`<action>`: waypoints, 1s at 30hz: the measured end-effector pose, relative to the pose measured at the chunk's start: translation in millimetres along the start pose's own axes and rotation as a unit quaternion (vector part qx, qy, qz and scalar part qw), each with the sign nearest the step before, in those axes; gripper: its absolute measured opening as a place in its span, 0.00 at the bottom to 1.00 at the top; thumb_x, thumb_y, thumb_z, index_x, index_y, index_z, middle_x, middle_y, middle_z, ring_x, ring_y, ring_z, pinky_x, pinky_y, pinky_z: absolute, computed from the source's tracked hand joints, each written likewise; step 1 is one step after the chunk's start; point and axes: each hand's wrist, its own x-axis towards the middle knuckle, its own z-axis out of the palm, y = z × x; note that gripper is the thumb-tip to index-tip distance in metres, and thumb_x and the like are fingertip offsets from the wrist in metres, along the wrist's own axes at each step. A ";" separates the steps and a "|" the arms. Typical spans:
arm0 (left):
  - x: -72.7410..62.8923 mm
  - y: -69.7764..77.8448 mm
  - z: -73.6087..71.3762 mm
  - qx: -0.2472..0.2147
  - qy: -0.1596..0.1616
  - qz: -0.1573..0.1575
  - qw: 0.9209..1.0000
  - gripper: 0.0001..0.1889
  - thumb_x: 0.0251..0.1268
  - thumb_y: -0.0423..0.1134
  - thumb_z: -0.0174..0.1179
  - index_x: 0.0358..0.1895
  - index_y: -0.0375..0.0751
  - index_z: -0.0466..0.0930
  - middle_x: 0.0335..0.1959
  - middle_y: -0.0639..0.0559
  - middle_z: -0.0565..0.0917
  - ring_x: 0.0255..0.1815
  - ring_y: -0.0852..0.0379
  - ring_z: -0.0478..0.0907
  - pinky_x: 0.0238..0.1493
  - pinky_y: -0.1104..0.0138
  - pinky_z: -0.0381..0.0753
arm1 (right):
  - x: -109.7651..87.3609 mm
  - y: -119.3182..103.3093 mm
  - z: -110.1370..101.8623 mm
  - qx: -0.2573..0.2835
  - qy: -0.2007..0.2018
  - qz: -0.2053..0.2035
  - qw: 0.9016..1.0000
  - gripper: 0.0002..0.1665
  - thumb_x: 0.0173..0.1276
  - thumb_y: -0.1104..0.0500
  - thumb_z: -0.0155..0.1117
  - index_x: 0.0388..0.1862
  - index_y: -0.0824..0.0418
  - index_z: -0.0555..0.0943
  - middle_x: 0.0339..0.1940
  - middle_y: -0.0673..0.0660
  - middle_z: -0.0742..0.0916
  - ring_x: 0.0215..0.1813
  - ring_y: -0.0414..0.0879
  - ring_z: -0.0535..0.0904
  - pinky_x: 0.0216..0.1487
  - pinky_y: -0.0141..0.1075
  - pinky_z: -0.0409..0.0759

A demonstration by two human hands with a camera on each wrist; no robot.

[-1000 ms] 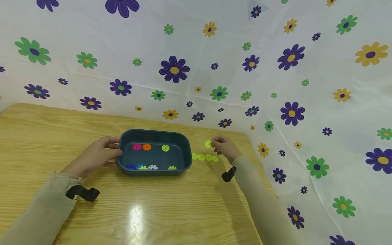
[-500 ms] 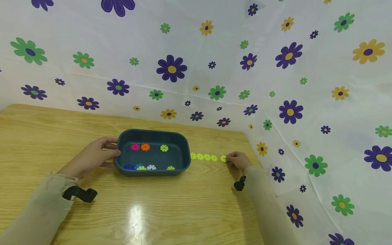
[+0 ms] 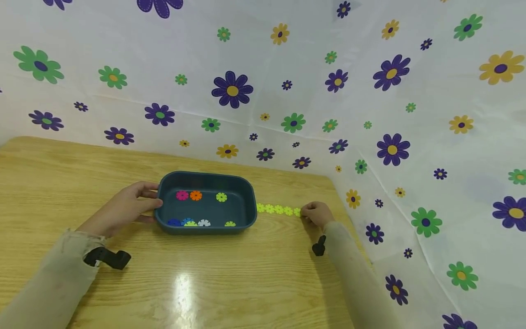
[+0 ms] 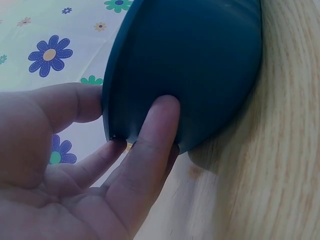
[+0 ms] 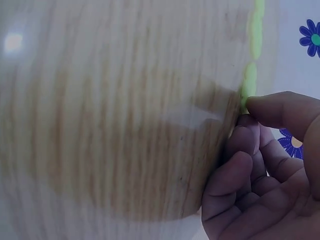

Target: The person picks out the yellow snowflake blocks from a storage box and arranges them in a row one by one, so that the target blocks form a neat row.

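Note:
At the left end of a dark teal plastic tub [image 3: 207, 230], my left hand [image 3: 133, 205] grips the wall, with its thumb [image 4: 159, 125] pressed to one side in the left wrist view. To the tub's right, several yellow-green notched plastic discs [image 3: 279, 209] lie in a line on the table. My right hand [image 3: 318, 214] pinches a yellow-green notched disc [image 3: 297, 212] at the line's right end, right up against its neighbour. In the right wrist view thumb and forefinger meet at that disc's edge [image 5: 246, 97], and the other fingers curl beneath.
Inside the tub lie a pink disc [image 3: 182, 195], an orange disc [image 3: 196, 195], a white disc [image 3: 204, 223], and some blue and yellow-green ones. The wooden table [image 3: 230, 283] meets a white flower-print cloth [image 3: 185, 59] at the back and right.
My right hand carried the disc from above the line to the right and down, then slid it left, closing the gap. My left hand stays on the tub.

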 end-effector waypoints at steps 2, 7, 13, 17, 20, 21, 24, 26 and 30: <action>0.1 -0.1 -0.2 -0.001 0.000 -0.002 1.000 0.33 0.79 0.35 0.57 0.79 0.27 0.54 0.68 0.27 0.66 0.52 0.48 0.84 0.49 0.57 0.90 | 1.4 0.4 1.3 -0.006 0.005 -0.002 1.000 0.10 0.75 0.56 0.65 0.44 0.63 0.85 0.37 0.55 0.86 0.36 0.45 0.80 0.35 0.34 0.80; -0.1 -1.9 -2.6 0.004 0.001 -0.003 1.000 0.34 0.80 0.37 0.57 0.79 0.27 0.53 0.68 0.26 0.66 0.51 0.49 0.84 0.49 0.57 0.90 | 1.2 -2.3 5.6 -0.014 0.012 -0.010 1.000 0.11 0.75 0.56 0.64 0.45 0.63 0.85 0.38 0.55 0.86 0.36 0.46 0.79 0.37 0.35 0.81; -0.4 -2.6 -1.9 0.001 -0.001 -0.005 1.000 0.34 0.79 0.37 0.58 0.79 0.28 0.54 0.68 0.27 0.66 0.51 0.49 0.84 0.49 0.57 0.90 | -1.7 -4.9 5.0 -0.015 0.011 -0.009 1.000 0.12 0.76 0.56 0.63 0.46 0.63 0.85 0.39 0.57 0.86 0.35 0.46 0.79 0.34 0.35 0.80; 0.2 -2.6 -0.3 -0.001 -0.003 -0.006 1.000 0.34 0.79 0.37 0.58 0.79 0.28 0.54 0.69 0.27 0.66 0.51 0.48 0.84 0.49 0.58 0.90 | -4.5 -13.0 3.7 0.002 0.027 -0.020 0.999 0.14 0.78 0.54 0.60 0.48 0.64 0.83 0.42 0.59 0.86 0.36 0.47 0.81 0.35 0.36 0.83; 0.6 -2.4 0.5 -0.002 -0.005 -0.005 1.000 0.34 0.79 0.37 0.58 0.79 0.28 0.54 0.69 0.27 0.66 0.51 0.48 0.84 0.49 0.58 0.90 | -11.7 -35.8 6.0 0.038 0.041 -0.043 0.998 0.15 0.78 0.54 0.58 0.50 0.65 0.81 0.47 0.63 0.86 0.41 0.53 0.82 0.41 0.44 0.87; 0.7 -2.3 0.6 -0.002 -0.005 -0.004 1.000 0.34 0.80 0.37 0.57 0.79 0.28 0.54 0.69 0.26 0.66 0.52 0.47 0.84 0.49 0.58 0.90 | -14.6 -46.4 8.3 0.048 0.044 -0.053 0.996 0.14 0.78 0.54 0.58 0.50 0.64 0.81 0.48 0.64 0.85 0.42 0.55 0.82 0.44 0.46 0.87; 0.7 -1.9 0.2 0.001 -0.003 -0.003 1.000 0.33 0.80 0.36 0.57 0.79 0.28 0.54 0.68 0.26 0.66 0.52 0.47 0.84 0.49 0.58 0.91 | -26.4 -85.0 18.8 0.048 0.029 -0.095 0.994 0.13 0.77 0.54 0.59 0.49 0.62 0.81 0.50 0.67 0.85 0.47 0.60 0.82 0.50 0.51 0.86; 0.7 -1.6 0.0 0.002 -0.002 -0.003 1.000 0.33 0.80 0.36 0.57 0.79 0.28 0.54 0.68 0.26 0.66 0.51 0.47 0.84 0.49 0.58 0.91 | -34.5 -109.5 29.9 0.022 0.014 -0.132 0.991 0.11 0.77 0.53 0.61 0.46 0.59 0.83 0.47 0.63 0.86 0.47 0.58 0.83 0.49 0.48 0.86; 0.6 -1.0 -1.0 0.001 -0.003 -0.004 1.000 0.33 0.80 0.37 0.57 0.79 0.28 0.54 0.68 0.26 0.66 0.52 0.46 0.84 0.49 0.57 0.90 | -47.2 -149.1 58.0 -0.043 -0.032 -0.200 0.978 0.08 0.76 0.53 0.65 0.46 0.57 0.85 0.42 0.55 0.87 0.45 0.51 0.82 0.46 0.41 0.84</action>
